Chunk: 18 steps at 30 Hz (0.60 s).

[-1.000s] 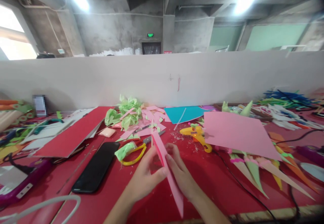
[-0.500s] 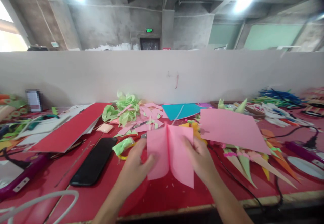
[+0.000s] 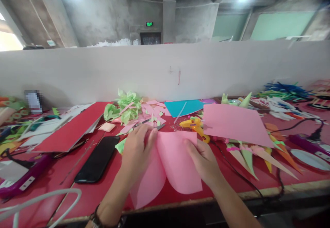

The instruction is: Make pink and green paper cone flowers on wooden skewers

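A creased sheet of pink paper (image 3: 180, 166) stands in front of me, its halves curving apart from the fold. My right hand (image 3: 205, 159) grips the upper part of the right half, thumb on the near face. Reaching over the left half, my left hand (image 3: 136, 145) is at the top of the fold with fingers bent. Its fingertips are hidden, so I cannot tell whether they pinch the paper or something behind it. Scissors (image 3: 161, 126) lie just beyond these fingers. A yellow glue gun (image 3: 195, 126) lies behind the right half.
A black phone (image 3: 98, 159) lies left of my left hand. Beyond are a red sheet (image 3: 74, 126), crumpled green paper (image 3: 129, 107) and a blue sheet (image 3: 180, 108). Another pink sheet (image 3: 234, 123) partly covers pointed paper pieces. A black cable (image 3: 229, 162) runs to the table's front edge.
My left hand has moved forward and over the paper, away from its left edge. The left half has swung down toward the table's front edge. My right hand keeps its grip.
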Motion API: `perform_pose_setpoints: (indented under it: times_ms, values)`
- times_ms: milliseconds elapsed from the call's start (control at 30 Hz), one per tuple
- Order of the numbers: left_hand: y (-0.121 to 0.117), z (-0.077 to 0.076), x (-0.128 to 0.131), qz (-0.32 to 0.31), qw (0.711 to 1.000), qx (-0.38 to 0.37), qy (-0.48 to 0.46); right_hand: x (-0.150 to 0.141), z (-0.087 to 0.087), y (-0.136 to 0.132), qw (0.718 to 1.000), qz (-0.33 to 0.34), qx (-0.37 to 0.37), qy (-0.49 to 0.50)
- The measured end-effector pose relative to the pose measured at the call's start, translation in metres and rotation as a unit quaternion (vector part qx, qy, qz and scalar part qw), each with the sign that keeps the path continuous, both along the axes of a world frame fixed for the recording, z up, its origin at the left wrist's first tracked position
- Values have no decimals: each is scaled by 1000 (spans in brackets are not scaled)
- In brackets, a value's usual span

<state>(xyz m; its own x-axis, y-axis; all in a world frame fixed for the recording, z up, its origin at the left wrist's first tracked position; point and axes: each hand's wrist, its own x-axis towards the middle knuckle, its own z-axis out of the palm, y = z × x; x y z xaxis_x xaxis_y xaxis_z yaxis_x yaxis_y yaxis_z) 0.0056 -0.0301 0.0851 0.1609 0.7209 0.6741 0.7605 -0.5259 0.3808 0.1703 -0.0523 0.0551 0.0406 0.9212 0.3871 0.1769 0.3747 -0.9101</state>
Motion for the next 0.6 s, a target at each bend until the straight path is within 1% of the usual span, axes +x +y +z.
perform_pose_setpoints:
  times_ms: [67, 167, 267, 333, 433, 533, 600]
  values:
    - [3, -3, -1, -21, 999, -8, -23, 0, -4, 2, 999, -30, -1, 11]
    - [7, -7, -1, -19, 998, -12, -57, -1, -9, 2, 997, -70, -5, 23]
    - [9, -10, -1, -13, 997, -31, -69, -2, -15, 3, 995, -95, -13, 22]
    - [9, -13, -1, -3, 997, -40, -61, -3, -21, 3, 994, -105, -22, 25]
    - [11, -18, -2, 15, 999, -31, -29, -5, -29, 2, 992, -113, -44, 32]
    - [11, -19, -4, 36, 999, 7, 14, -5, -32, 1, 991, -118, -51, 32]
    - [10, -17, -4, 54, 997, 43, 35, -5, -31, -1, 991, -130, -28, 22]
